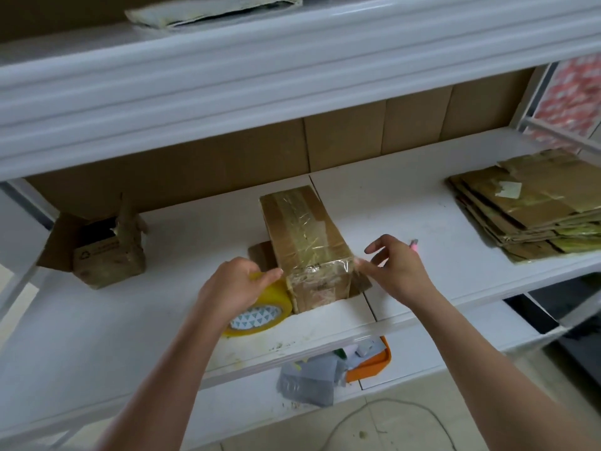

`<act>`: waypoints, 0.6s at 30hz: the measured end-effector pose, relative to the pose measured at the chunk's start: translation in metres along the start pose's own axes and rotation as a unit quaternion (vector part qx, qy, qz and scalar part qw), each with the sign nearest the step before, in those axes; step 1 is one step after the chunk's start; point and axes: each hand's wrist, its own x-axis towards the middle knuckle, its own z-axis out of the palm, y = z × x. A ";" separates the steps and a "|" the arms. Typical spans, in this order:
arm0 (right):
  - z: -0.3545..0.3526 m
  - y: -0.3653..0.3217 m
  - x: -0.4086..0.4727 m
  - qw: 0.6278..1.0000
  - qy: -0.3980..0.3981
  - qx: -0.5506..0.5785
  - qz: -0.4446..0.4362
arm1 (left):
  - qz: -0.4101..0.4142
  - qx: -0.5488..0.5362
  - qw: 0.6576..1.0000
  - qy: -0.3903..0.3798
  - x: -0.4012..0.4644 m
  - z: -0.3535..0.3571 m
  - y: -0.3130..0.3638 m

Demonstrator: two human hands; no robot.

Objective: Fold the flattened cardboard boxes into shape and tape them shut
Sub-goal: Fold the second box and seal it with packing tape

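A folded cardboard box (302, 236) lies on the white shelf (162, 320), with clear tape along its top and over its near end. My left hand (234, 288) grips a yellow roll of tape (263, 310) just left of the box's near end. My right hand (393, 268) is at the box's near right corner, where its fingertips pinch the shiny tape. A pink-tipped object (413, 245) pokes out behind that hand. A stack of flattened boxes (530, 206) lies at the right of the shelf.
An open, torn cardboard box (100, 252) stands at the left of the shelf. Brown cardboard lines the back wall. Below the front edge sit an orange tray (374, 362) and grey wrapping (309, 379). A cable lies on the floor.
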 end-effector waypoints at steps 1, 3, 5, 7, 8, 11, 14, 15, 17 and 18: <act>0.002 0.000 -0.004 0.998 0.027 0.020 -0.044 | -0.001 -0.003 1.000 0.005 -0.001 0.000 0.000; 0.008 -0.002 -0.013 0.990 0.032 0.088 -0.101 | -0.001 -0.008 1.000 0.008 -0.003 0.000 0.001; 0.009 -0.006 -0.021 0.981 -0.022 0.164 -0.102 | -0.005 -0.021 1.000 0.008 -0.006 0.000 0.002; 0.003 -0.013 -0.024 0.979 -0.056 0.165 -0.104 | -0.002 -0.025 1.000 0.014 -0.007 0.001 0.004; 0.001 -0.015 -0.024 0.982 -0.049 0.143 -0.114 | 0.003 -0.020 1.000 0.015 -0.007 0.001 0.005; 0.005 -0.021 -0.027 0.985 0.005 0.078 -0.155 | 0.012 -0.015 1.000 0.009 -0.008 0.003 0.007; 0.018 -0.024 -0.029 0.982 -0.033 0.014 -0.185 | 0.003 -0.030 1.000 0.011 -0.009 0.005 0.006; 0.019 -0.026 -0.028 0.981 -0.027 -0.016 -0.190 | 0.001 -0.031 0.999 0.015 -0.008 0.005 0.005; 0.021 -0.030 -0.028 0.970 0.008 -0.092 -0.223 | 0.002 -0.026 1.000 0.015 -0.009 0.005 0.006; 0.023 -0.033 -0.029 0.963 0.007 -0.120 -0.240 | 0.003 -0.027 1.000 0.012 -0.009 0.005 0.007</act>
